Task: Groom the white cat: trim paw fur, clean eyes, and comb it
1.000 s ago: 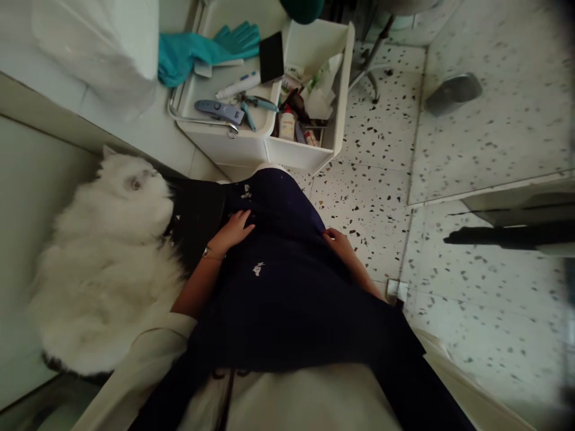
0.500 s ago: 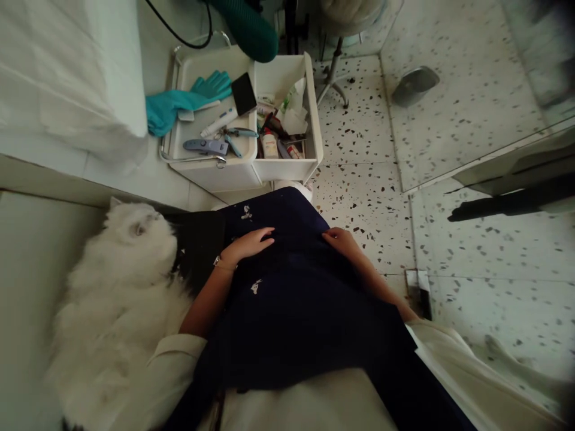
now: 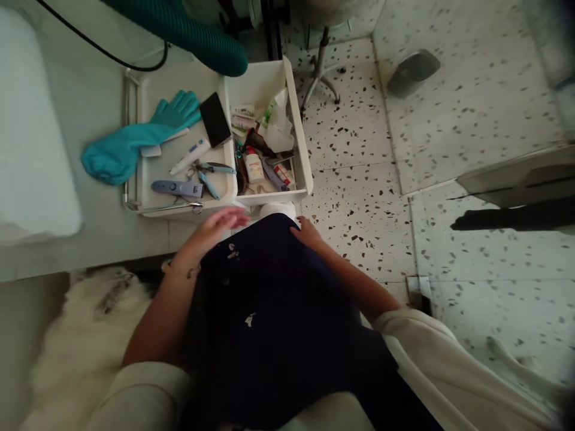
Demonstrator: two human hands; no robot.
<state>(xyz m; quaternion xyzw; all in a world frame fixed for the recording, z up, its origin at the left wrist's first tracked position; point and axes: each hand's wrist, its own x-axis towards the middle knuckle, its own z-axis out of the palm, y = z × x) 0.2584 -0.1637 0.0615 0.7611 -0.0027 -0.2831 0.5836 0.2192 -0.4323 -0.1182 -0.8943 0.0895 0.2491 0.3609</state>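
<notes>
The left hand [image 3: 214,230] is hovering slightly blurred near the apron's far edge, fingers stretched out and holding nothing. The right hand [image 3: 311,233] is resting at the right border of the dark apron [image 3: 287,305], perhaps steadying the cloth; whether its fingers are pinching it, I cannot tell. The apron itself is lying under and between both hands, presumably to shield the lap.

Just beyond the left hand, a grey-blue clipper [image 3: 176,188] is lying untouched in the tray [image 3: 182,84], with a blue-handled tool [image 3: 209,186] beside it, seemingly laid near the front for easy reach. Farther out, a teal glove [image 3: 121,148] is draping over the tray's left rim. Beyond and between the hands, a compartment [image 3: 302,129] is keeping bottles upright or leaning together. Behind the left wrist, a white furry animal [image 3: 85,353] is lying beside the forearm.
</notes>
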